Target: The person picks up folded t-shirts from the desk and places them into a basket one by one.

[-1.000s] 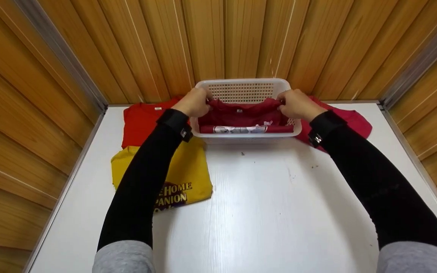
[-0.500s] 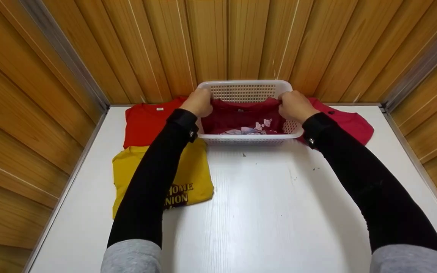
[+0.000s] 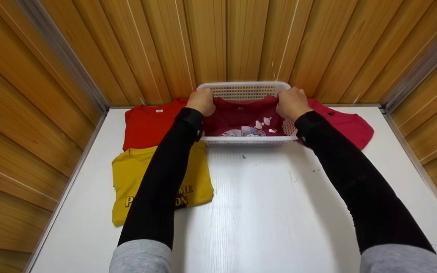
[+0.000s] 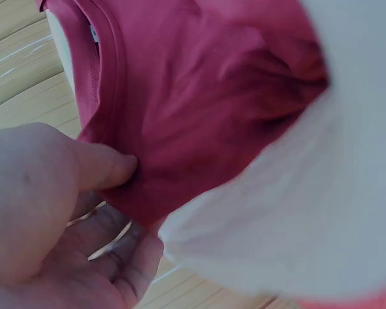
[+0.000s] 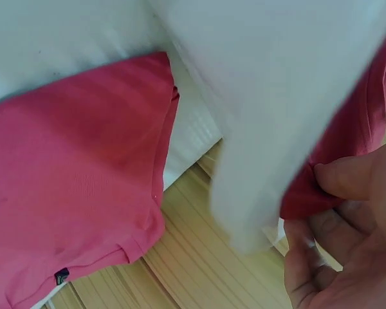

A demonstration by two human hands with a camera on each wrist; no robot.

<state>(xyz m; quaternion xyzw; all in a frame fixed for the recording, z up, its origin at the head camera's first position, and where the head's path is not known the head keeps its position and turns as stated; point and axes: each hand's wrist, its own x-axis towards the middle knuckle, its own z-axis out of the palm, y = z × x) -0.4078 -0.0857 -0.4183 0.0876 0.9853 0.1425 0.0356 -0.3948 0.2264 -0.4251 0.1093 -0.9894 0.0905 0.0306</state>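
Note:
A dark red T-shirt with a pale print near its lower part lies inside a white plastic basket against the back wall. At the basket's left end, my left hand pinches one shoulder of this shirt, the thumb on top in the left wrist view, near the collar. The opposite shoulder is pinched by my right hand at the right end; the right wrist view shows thumb and fingers on the red cloth beside the basket's white wall. The shirt's lower edge is hidden by the basket's front rim.
Left of the basket lies a folded bright red T-shirt, with a folded yellow T-shirt in front of it, partly behind my left arm. A folded pink T-shirt lies to the right. Wood-panelled walls enclose the white table.
The dark red shirt's rolled front part has dropped open into the basket, so its print shows more. Both hands keep their pinch and have shifted slightly inward.

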